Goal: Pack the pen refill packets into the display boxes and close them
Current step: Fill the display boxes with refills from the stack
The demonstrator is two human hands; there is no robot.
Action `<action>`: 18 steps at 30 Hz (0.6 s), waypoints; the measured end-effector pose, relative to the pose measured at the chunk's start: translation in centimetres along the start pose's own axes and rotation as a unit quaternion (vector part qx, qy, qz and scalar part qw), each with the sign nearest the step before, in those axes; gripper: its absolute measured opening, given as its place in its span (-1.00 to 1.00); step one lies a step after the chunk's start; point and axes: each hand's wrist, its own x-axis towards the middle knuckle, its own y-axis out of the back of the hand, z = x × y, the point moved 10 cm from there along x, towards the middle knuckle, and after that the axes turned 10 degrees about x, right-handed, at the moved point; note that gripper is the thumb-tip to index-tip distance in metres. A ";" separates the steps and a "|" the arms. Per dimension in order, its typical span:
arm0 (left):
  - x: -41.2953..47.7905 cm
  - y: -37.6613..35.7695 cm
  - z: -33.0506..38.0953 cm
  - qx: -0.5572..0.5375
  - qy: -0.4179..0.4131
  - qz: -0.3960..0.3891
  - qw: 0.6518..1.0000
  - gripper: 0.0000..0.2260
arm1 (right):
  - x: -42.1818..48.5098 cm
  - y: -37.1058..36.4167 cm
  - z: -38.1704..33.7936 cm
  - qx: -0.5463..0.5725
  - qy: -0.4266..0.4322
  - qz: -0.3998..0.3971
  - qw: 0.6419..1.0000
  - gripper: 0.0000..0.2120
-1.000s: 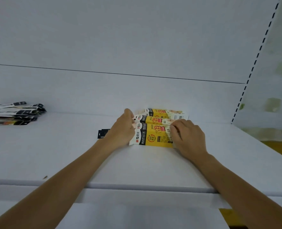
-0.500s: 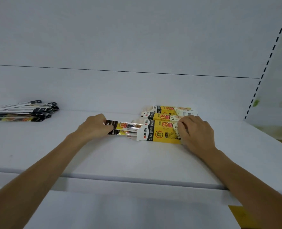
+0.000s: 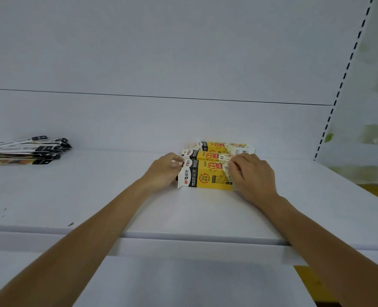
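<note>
Packing step, as I read it: the nearest box [image 3: 208, 177] lies on its side on the shelf [image 3: 94, 196], dead ahead at twelve o'clock, with its open mouth facing nine o'clock. My left hand [image 3: 164, 170] is bunched right at that mouth with the fingers curled. A dark sliver [image 3: 176, 179] shows there, maybe a packet's tail, but I can't tell whether the grip pinches it, holds the flap, or just pushes. My right hand [image 3: 253, 176] is at the three o'clock end, grip clamped over the box's top edge to brace it. Two more boxes [image 3: 208, 155] sit touching behind it, toward twelve. The pile of loose packets [image 3: 26, 151] waits well apart at ten o'clock. My call for the next move is to seat whatever's in the mouth fully, then either reach to ten o'clock for another packet or tuck the flap shut, bracing from three o'clock.
</note>
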 end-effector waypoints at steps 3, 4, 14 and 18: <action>-0.2 1.3 -0.2 0.004 -0.017 0.051 0.999 -0.86 | 0.0 -0.1 0.2 0.003 -0.004 -0.007 1.000 -0.60; -0.3 1.5 -0.1 -0.007 -0.029 0.059 0.998 -0.87 | 0.1 -0.1 0.2 0.005 -0.006 -0.008 1.000 -0.58; -1.0 1.5 0.2 0.066 -0.066 0.083 0.992 -0.86 | 0.1 0.4 0.5 0.044 -0.002 0.022 0.999 -0.52; -1.4 1.6 0.8 0.098 -0.099 0.096 0.986 -0.88 | -0.1 0.7 -0.1 0.045 0.026 0.013 0.999 -0.54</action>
